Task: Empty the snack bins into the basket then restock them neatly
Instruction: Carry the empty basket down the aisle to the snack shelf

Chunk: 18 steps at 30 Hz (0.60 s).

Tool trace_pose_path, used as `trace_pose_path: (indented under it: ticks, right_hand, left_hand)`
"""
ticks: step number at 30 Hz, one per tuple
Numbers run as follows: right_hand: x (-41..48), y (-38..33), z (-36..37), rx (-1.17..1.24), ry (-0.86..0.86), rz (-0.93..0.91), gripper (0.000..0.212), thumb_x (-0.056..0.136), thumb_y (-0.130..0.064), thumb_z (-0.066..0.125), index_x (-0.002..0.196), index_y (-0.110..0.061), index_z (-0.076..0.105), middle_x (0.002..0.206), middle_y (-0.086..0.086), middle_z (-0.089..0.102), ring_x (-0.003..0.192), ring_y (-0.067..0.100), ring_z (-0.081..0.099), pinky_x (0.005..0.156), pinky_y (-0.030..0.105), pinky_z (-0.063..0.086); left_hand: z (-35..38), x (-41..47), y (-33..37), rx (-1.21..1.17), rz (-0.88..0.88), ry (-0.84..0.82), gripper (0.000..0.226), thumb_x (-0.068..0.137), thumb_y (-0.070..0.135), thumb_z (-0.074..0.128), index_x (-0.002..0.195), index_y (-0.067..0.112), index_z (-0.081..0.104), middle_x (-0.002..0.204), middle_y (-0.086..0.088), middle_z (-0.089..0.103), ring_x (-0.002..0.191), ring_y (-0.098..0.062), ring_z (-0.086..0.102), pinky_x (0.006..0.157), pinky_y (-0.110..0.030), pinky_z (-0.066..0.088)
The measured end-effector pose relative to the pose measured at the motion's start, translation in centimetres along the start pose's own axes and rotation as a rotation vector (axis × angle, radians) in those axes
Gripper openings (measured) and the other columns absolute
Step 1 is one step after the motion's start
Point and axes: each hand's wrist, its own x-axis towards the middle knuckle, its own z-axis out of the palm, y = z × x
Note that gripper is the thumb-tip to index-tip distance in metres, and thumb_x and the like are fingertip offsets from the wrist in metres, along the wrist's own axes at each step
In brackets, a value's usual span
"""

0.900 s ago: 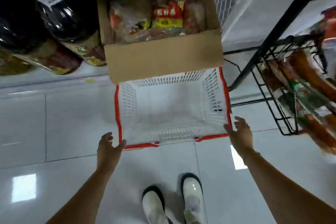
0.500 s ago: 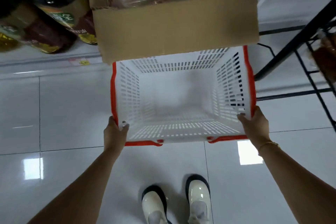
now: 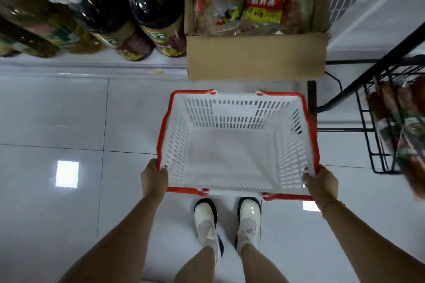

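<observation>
Left hand [image 3: 153, 178] and right hand [image 3: 320, 183] grip near corners of white slotted plastic basket with red rim [image 3: 308, 122]. Brown cardboard box of snack packets [image 3: 255, 55] sits just beyond its far side.

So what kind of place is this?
Probably a small grocery shop: a red-rimmed shopping basket, large bottles of cooking oil on a low shelf, and a cardboard box of packaged snacks.

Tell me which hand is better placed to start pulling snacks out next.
Right, probably. Both hands grip the basket at its near corners, but the right hand is nearer the wire rack of packets; the left hand has only bare floor on its side. The cardboard box ahead suits either.
</observation>
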Motion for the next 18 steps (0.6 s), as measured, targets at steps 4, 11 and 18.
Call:
trace_pose_path:
  ticks: [4, 11, 18]
  right_hand:
    - [-6.5, -1.4, -3.1, 0.0, -0.042, 0.015, 0.018, 0.087, -0.012, 0.061, 0.103, -0.007, 0.064, 0.102, 0.014, 0.069, 0.09, 0.035, 0.063, 0.081, 0.043, 0.055]
    - [-16.5, -8.6, -6.3, -0.07, -0.064, -0.107, 0.018, 0.091, -0.014, 0.055, 0.106, -0.007, 0.062, 0.104, 0.012, 0.067, 0.091, 0.034, 0.062, 0.08, 0.036, 0.052]
    - [-25.4, -19.6, -4.7, -0.053, -0.021, -0.403, 0.008, 0.093, -0.013, 0.056, 0.097, -0.006, 0.059, 0.093, 0.007, 0.064, 0.088, 0.03, 0.062, 0.078, 0.031, 0.047]
  left_hand:
    - [-6.4, -6.0, -1.8, 0.002, -0.081, 0.015, 0.017, 0.091, 0.005, 0.053, 0.106, 0.002, 0.059, 0.106, -0.018, 0.066, 0.086, -0.034, 0.064, 0.061, -0.032, 0.051]
    - [-16.9, -14.0, -5.7, -0.146, -0.185, 0.164, 0.013, 0.089, 0.006, 0.057, 0.101, 0.003, 0.061, 0.096, -0.016, 0.068, 0.077, -0.028, 0.061, 0.064, -0.033, 0.053]
    - [-26.3, -16.1, -11.3, -0.568, -0.398, 0.384, 0.024, 0.089, 0.009, 0.056, 0.111, 0.002, 0.063, 0.1, -0.016, 0.068, 0.085, -0.03, 0.063, 0.072, -0.038, 0.054]
